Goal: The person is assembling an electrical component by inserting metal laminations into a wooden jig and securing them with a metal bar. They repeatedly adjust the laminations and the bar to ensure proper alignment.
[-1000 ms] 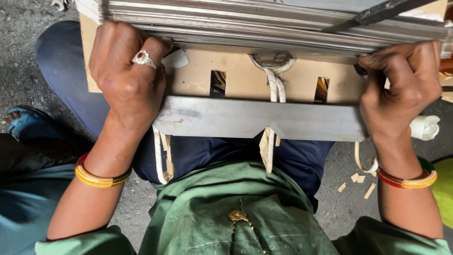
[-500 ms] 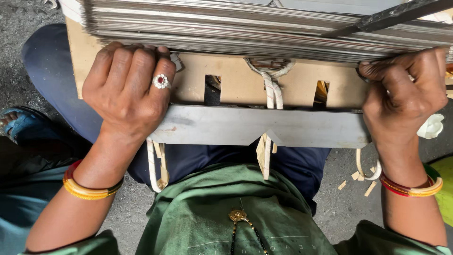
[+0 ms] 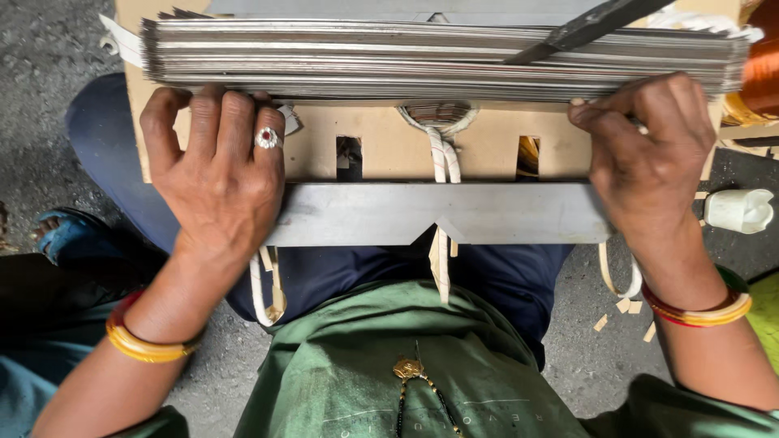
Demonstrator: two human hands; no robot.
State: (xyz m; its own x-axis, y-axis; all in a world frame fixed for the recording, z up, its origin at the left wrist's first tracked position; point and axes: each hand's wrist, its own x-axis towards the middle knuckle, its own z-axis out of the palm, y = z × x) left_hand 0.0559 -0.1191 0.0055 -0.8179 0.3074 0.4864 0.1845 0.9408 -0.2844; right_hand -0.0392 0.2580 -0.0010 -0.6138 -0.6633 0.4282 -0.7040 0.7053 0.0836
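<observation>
from my feed, the stack of thin metal sheets [image 3: 438, 57] lies across the top of the view, running from 9 to 3 o'clock, on a tan board frame [image 3: 389, 146] that rests on the person's lap. my left hand [image 3: 215, 182] sits at about 9 o'clock from the frame's middle, fingers curled up against the lower edge of the stack, palm lying over the left end of a flat grey metal strip [image 3: 438, 212]; it wears a ring with a red stone. my right hand [image 3: 649, 158] is at about 3 o'clock, fingers bent and pinching the stack's lower right edge, its palm covering the strip's right end. both hands are half closed; i cannot tell how firmly either one grips. the strip lies just below the frame, at 6 o'clock from the stack, between the two hands. a white cord [image 3: 442, 158] hangs down the frame's middle. a dark bar [image 3: 588, 28] lies slanted on the stack at 1 o'clock. a white cup-like piece [image 3: 738, 209] sits on the ground by the right wrist.
</observation>
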